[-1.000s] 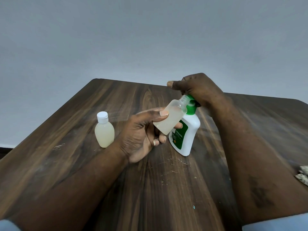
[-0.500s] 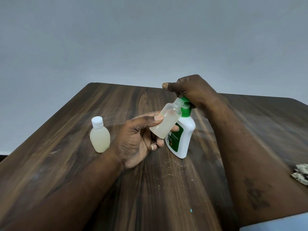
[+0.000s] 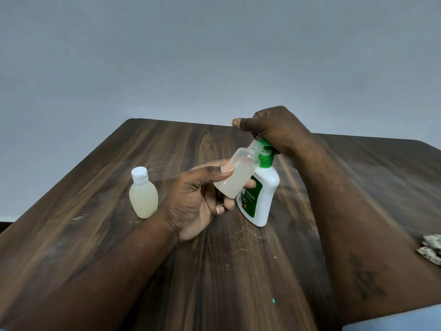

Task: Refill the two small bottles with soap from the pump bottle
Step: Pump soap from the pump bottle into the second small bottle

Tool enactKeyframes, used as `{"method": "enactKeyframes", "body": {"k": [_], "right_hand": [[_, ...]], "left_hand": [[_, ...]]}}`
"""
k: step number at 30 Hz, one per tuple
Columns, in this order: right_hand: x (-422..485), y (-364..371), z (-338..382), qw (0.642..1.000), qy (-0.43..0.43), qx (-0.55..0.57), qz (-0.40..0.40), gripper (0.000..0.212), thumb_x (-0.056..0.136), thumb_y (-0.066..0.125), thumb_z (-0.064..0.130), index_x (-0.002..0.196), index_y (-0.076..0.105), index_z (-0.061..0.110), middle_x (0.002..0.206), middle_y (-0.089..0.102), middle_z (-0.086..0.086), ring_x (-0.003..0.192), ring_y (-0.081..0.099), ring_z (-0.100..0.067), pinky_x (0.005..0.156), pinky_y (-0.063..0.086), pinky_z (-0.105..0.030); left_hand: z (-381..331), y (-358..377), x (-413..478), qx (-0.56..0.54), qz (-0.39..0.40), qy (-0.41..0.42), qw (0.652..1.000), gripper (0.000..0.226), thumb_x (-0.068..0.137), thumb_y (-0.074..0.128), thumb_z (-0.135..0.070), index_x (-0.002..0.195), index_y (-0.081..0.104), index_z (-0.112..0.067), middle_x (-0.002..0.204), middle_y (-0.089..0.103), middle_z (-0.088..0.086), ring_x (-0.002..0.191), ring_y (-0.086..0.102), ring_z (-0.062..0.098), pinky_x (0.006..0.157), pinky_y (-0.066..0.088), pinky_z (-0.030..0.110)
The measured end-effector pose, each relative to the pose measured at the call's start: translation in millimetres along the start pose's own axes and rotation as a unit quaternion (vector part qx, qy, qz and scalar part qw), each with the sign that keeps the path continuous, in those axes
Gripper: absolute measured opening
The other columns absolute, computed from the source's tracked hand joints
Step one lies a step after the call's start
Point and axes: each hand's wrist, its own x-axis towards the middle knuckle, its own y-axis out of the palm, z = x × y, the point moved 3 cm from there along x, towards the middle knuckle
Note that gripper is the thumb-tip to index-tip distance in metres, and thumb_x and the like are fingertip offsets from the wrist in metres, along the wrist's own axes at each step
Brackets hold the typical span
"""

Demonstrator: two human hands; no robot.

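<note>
The left hand [image 3: 195, 201] grips an uncapped small bottle [image 3: 236, 177] between thumb and fingers, tilted, its open mouth right at the nozzle of the pump bottle [image 3: 265, 197]; pale soap fills its lower part; the right hand [image 3: 276, 127] curls over the green pump head, thumb stretched out; the white pump bottle stands mid-desk [image 3: 238, 271]; the capped small bottle [image 3: 143, 199], full, stands upright well to the left.
</note>
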Motion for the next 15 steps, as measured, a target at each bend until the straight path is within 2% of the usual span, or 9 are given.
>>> {"method": "enactKeyframes", "body": {"k": [9, 15], "right_hand": [[-1.6, 4.9, -4.2, 0.999, 0.021, 0.018, 0.016, 0.050, 0.081, 0.086, 0.045, 0.062, 0.051, 0.014, 0.058, 0.050, 0.001, 0.052, 0.043, -0.015, 0.056, 0.038, -0.027], [-0.3, 2.0, -2.6, 1.000, 0.008, 0.009, 0.010, 0.053, 0.081, 0.085, 0.049, 0.057, 0.051, 0.016, 0.056, 0.050, 0.003, 0.055, 0.042, -0.016, 0.059, 0.038, -0.030]], "left_hand": [[1.0, -3.1, 0.2, -0.005, -0.010, -0.004, 1.000, 0.037, 0.081, 0.064, -0.027, 0.111, 0.076, -0.010, 0.103, 0.072, 0.027, 0.053, 0.051, 0.019, 0.041, 0.039, 0.021], [1.4, -0.3, 0.2, -0.010, -0.005, -0.007, 1.000, 0.031, 0.083, 0.060, -0.025, 0.104, 0.079, -0.013, 0.102, 0.072, 0.026, 0.052, 0.052, 0.018, 0.041, 0.038, 0.021]]}}
